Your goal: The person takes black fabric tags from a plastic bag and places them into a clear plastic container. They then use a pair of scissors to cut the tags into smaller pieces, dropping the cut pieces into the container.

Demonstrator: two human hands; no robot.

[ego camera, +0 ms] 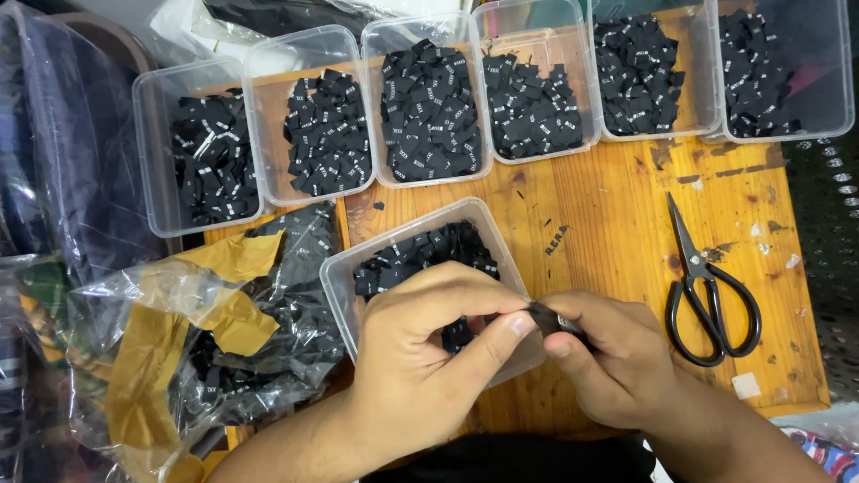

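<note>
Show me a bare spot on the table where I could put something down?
Bare wood lies between the row of tubs, the scissors and the near tub. Left is crowded with a plastic bag. Both hands, left and right, fill the front.

Bright even overhead light, soft shadows, mild glare on plastic, sharp focus

Scissors (pixel 707 291) lie right of the near tub (pixel 344 286), behind it six tubs (pixel 152 161).

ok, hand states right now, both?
Left hand: fingers pinched shut on the small black label.
Right hand: fingers shut on the same label.
</note>
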